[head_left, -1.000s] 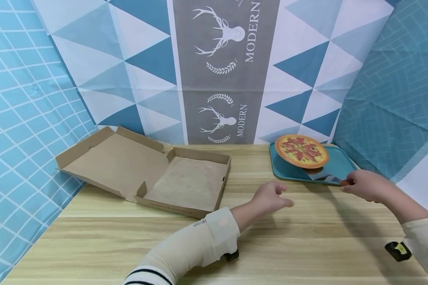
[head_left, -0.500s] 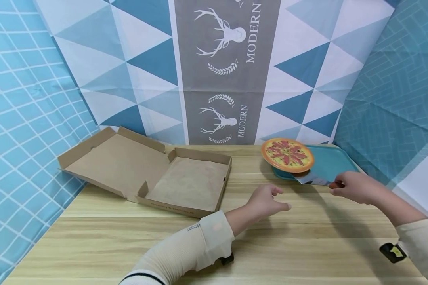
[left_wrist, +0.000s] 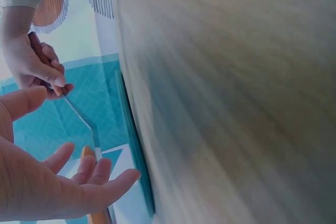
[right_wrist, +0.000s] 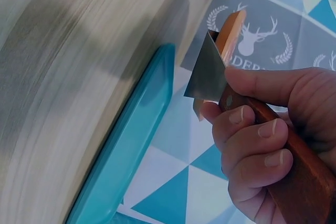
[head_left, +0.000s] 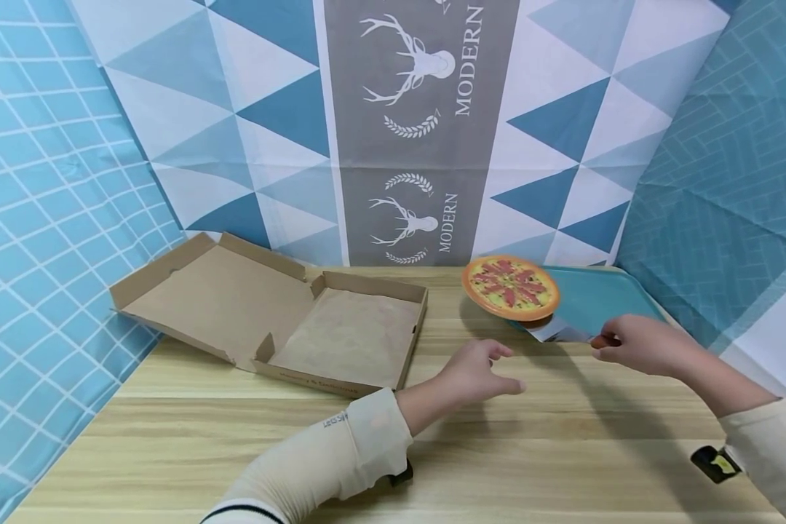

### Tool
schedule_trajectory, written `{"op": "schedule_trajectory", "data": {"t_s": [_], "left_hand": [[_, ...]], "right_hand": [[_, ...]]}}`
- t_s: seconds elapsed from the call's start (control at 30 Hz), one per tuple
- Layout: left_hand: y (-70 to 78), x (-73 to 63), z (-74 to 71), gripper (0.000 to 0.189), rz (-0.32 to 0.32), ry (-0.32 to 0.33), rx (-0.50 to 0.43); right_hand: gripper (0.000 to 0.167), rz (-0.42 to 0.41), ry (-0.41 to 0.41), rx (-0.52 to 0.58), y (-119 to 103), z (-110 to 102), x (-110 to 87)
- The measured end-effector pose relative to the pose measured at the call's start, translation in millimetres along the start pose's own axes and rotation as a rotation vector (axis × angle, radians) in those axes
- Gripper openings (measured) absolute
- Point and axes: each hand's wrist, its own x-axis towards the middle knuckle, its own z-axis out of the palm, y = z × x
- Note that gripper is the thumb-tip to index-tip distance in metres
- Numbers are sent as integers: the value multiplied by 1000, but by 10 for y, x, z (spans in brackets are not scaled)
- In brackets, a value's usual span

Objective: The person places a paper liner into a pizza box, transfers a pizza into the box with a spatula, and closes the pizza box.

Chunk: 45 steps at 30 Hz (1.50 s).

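Note:
My right hand [head_left: 645, 346] grips the wooden handle of a metal spatula [right_wrist: 207, 74]; in the right wrist view the fingers wrap round the handle [right_wrist: 294, 161]. A round pizza [head_left: 511, 288] with red and yellow topping rides on the blade, raised and tilted, its shadow on the table below. It overlaps the left end of the teal tray [head_left: 602, 295] in the head view. My left hand [head_left: 468, 373] hovers over the table with spread, loosely bent fingers and holds nothing, to the left of the spatula and nearer to me than the pizza.
An open cardboard pizza box [head_left: 409, 342] lies left of centre, lined with brown paper [head_left: 347, 335]. Its lid [head_left: 223, 298] is folded back to the left. A patterned backdrop [head_left: 288, 145] stands along the table's rear edge, with blue sheets at both sides.
The right hand has moved left with the spatula, carrying the pizza from above the tray to past its left end. The left hand has shifted slightly left.

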Motion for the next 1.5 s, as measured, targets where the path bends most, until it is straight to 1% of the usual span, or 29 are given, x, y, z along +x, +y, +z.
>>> {"op": "schedule_trajectory", "data": {"t_s": [0.13, 0.23, 0.3, 0.47, 0.7, 0.83, 0.97, 1.17, 1.4, 1.5], "left_hand": [[-15, -42, -89, 50, 6, -20, 27], [-31, -79, -159, 51, 12, -29, 53], [-42, -108, -206, 51, 6, -37, 54], [-85, -173, -311, 49, 0, -43, 8], [-126, -280, -439, 48, 1, -19, -46], [-161, -360, -549, 45, -9, -2, -111], [-224, -423, -683, 44, -26, 9, -172], [-317, -521, -921, 47, -25, 73, -229], [-448, -639, -1154, 48, -53, 176, -285], [-519, -672, -1247, 49, -57, 206, -294]], "right_hand": [[29, -30, 1, 2, -54, 10, 26], [31, -36, -2, 0, -96, 8, 44], [30, -47, -5, -2, -119, 3, 52], [25, -63, -10, -14, -188, -4, 73], [23, -94, -8, -14, -281, 11, 85], [27, -107, -3, -10, -349, 17, 95], [27, -119, -4, -6, -414, 29, 109], [25, -126, -13, 15, -533, 66, 146], [23, -163, -19, 45, -628, 112, 202], [22, -177, -23, 50, -657, 119, 217]]}}
